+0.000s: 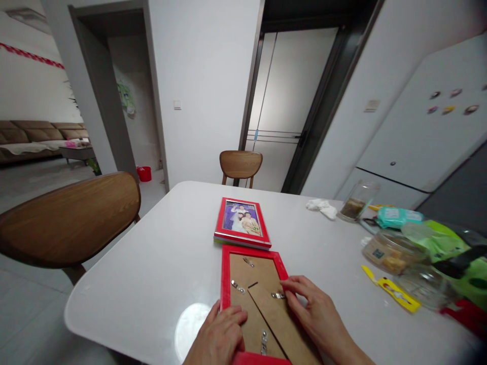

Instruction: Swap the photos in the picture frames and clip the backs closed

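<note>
A red picture frame (225,274) lies face down on the table, its brown backing board (262,304) up. Small metal clips (238,287) sit around the board, and a strut is cut into its middle. My left hand (222,334) grips the frame's left side, thumb at the outer edge and fingers over the board. On the right side, the thumb and forefinger of my right hand (315,314) close together at a metal clip (278,295) by the rim. Just beyond lies a second red picture frame (243,237), face up, showing a photo of people.
On the right stand a glass jar (359,200), a clear food container (393,251), a teal packet (399,217) and a green bag (445,243). A yellow package (399,294) and crumpled tissue (321,207) lie nearer. Wooden chairs (76,218) flank the white table (144,274).
</note>
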The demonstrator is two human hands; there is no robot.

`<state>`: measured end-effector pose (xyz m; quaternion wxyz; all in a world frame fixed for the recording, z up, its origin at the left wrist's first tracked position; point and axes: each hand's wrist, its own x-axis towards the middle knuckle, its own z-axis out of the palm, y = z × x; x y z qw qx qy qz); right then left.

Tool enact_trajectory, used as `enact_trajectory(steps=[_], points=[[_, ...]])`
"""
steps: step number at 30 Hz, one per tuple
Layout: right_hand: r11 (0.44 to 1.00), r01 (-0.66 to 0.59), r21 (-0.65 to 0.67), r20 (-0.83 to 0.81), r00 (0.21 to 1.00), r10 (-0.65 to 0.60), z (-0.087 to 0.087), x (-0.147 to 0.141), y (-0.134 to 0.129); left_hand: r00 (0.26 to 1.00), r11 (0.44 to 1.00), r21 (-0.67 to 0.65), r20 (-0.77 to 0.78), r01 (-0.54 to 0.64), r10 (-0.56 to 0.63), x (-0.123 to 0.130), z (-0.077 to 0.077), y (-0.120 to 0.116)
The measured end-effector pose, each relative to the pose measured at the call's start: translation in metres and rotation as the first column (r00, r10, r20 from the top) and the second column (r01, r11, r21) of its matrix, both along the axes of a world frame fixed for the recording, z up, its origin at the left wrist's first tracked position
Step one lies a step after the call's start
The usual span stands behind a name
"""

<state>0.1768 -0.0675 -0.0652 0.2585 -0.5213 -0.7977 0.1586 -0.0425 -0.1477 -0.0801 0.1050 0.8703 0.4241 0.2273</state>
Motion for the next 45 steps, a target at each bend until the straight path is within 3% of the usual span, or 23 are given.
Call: enact_trajectory(steps=[6, 10, 15, 19, 21, 23, 27, 32, 36, 41, 43, 45], points=[[0.985, -0.169, -0.036, 0.063, 0.983, 0.171, 0.009, -0.053, -0.001, 0.998, 1.0, -0.01, 0.057, -0.003, 0.003, -0.002, -0.004, -0.001], [0.981, -0.195, 0.005, 0.185, 0.964, 0.19, 0.007, -0.084, 0.003, 0.998, 1.0, -0.013, 0.061, -0.012, 0.013, -0.001, -0.001, 0.001], [0.97, -0.245, -0.006, 0.249, 0.939, 0.238, 0.002, -0.091, -0.001, 0.998, 0.999, -0.026, 0.058, -0.022, 0.023, 0.0, -0.001, 0.003], [0.959, -0.282, -0.008, 0.206, 0.938, 0.277, 0.006, -0.085, 0.002, 0.997, 0.999, -0.035, 0.075, -0.022, 0.024, -0.001, -0.004, 0.003], [0.977, -0.212, 0.006, 0.17, 0.963, 0.208, 0.009, -0.08, 0.012, 0.997, 0.999, -0.046, 0.08, -0.019, 0.023, -0.001, -0.004, 0.002], [0.997, -0.068, 0.03, 0.167, 0.984, 0.062, 0.011, -0.075, 0.027, 0.996, 0.998, -0.053, 0.082, -0.018, 0.022, -0.001, -0.004, 0.002], [0.993, 0.109, 0.044, 0.2, 0.973, -0.115, 0.006, -0.071, 0.053, 0.998, 0.999, -0.046, 0.068, -0.009, 0.012, -0.001, -0.003, 0.002], [0.982, 0.185, 0.037, 0.176, 0.966, -0.188, -0.003, -0.073, 0.065, 0.997, 1.0, 0.011, 0.07, -0.018, 0.017, -0.001, -0.008, 0.002], [0.981, 0.194, 0.02, 0.107, 0.975, -0.195, 0.0, -0.073, 0.065, 0.995, 0.997, 0.064, 0.085, -0.054, 0.048, 0.001, -0.018, 0.001], [0.992, 0.127, -0.017, -0.05, 0.991, -0.128, 0.011, -0.038, 0.055, 0.989, 0.993, 0.062, 0.118, -0.099, 0.092, 0.002, -0.025, -0.002], [0.977, 0.192, -0.093, -0.252, 0.945, -0.209, 0.013, -0.013, 0.043, 0.979, 0.993, 0.054, 0.178, -0.106, 0.095, 0.004, -0.02, -0.005], [0.926, 0.228, -0.299, -0.504, 0.786, -0.357, 0.012, 0.008, 0.026, 0.949, 0.99, 0.032, 0.292, -0.134, 0.119, 0.008, -0.014, -0.009]])
